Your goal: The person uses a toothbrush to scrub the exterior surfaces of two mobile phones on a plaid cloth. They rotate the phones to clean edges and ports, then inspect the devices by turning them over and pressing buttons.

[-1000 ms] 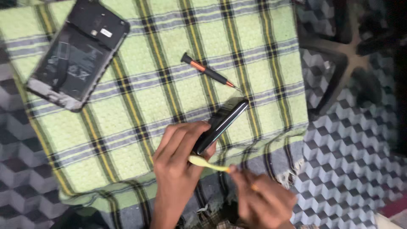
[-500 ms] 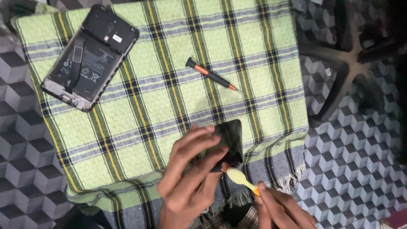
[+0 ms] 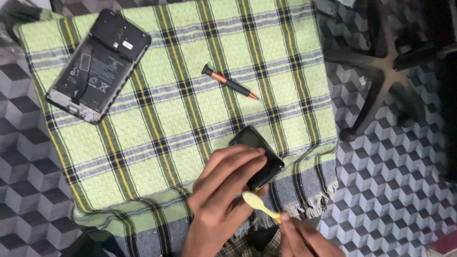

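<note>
At the near edge of the green plaid cloth point(image 3: 181, 114), the left hand point(image 3: 223, 190) has its grip closed around a black phone cover point(image 3: 259, 154), tilting it up so the right hand point(image 3: 304, 240), pinching a yellow pry tool point(image 3: 259, 204), can reach its lower edge.

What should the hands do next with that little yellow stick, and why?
Probably slide the yellow pry tool a little further along the edge of the black phone cover. Its flat tip sits right at the cover's lower edge, the left hand steadies the cover, and the right hand grips the tool's end.
</note>
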